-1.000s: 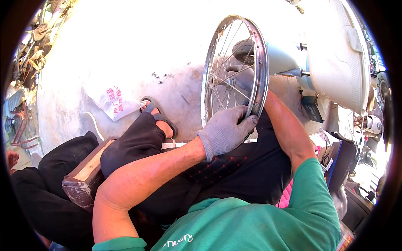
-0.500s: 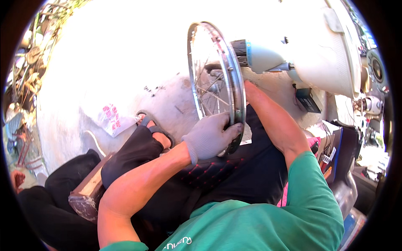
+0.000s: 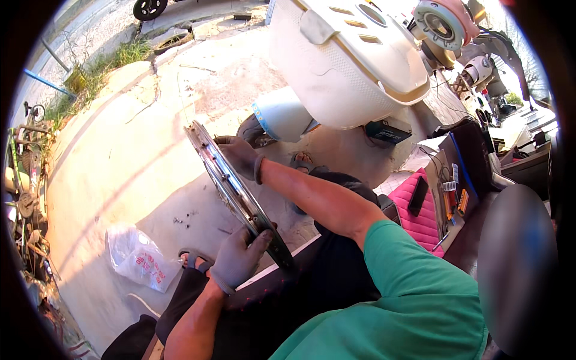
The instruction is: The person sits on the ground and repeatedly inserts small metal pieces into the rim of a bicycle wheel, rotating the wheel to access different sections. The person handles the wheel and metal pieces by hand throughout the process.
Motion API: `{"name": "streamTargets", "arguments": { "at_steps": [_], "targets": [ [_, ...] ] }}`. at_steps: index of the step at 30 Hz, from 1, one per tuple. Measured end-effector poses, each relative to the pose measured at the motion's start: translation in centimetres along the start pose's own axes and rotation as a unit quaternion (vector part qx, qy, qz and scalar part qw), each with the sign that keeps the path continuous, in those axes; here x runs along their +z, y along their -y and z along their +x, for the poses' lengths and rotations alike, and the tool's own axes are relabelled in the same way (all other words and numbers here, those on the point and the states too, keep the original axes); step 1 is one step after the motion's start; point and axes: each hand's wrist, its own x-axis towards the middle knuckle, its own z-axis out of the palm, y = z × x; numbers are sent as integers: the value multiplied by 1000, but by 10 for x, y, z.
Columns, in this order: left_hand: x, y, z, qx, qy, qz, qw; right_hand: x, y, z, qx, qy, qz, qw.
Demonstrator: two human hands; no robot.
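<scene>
A metal spoked wheel (image 3: 229,183) without a tyre stands tilted on edge in front of me, its lower end close to my dark trousers. My left hand (image 3: 241,257), in a grey glove, is closed around the near part of the rim with the thumb on top. Farther up, my right hand (image 3: 239,157), in a darker-looking glove, grips the rim's right side near its far end; some of its fingers are hidden. Most spokes are hidden by the edge-on rim.
A large white plastic basket (image 3: 336,72) and a light blue fender-like part (image 3: 282,115) stand ahead right. A clear plastic bag (image 3: 139,259) and small bits (image 3: 186,219) lie on the ground left. A dark handheld object (image 3: 418,196) rests on a pink quilted pad (image 3: 403,203).
The view has swung right and up. The wheel has tipped over to the left, and my right hand, hidden behind it before, now shows on the rim. My left hand keeps its grip.
</scene>
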Motion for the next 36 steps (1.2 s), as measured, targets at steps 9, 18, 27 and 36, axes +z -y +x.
{"name": "streamTargets", "arguments": {
  "at_steps": [9, 18, 27, 36],
  "targets": [
    [-8, -13, -1, -53, 11, 41, 998, -12, -12, -2, -217, -77, -270, 935],
    [-16, 4, 0, -31, 30, 64, 997, -17, -15, 2, -126, -87, 68, 986],
    [-21, 2, 1, -38, 15, 42, 998, -15, -11, 5, -76, -43, 228, 970],
    [-23, 4, 3, -25, 9, 56, 998, -23, -23, 14, -93, -59, 197, 974]
  ]
}}
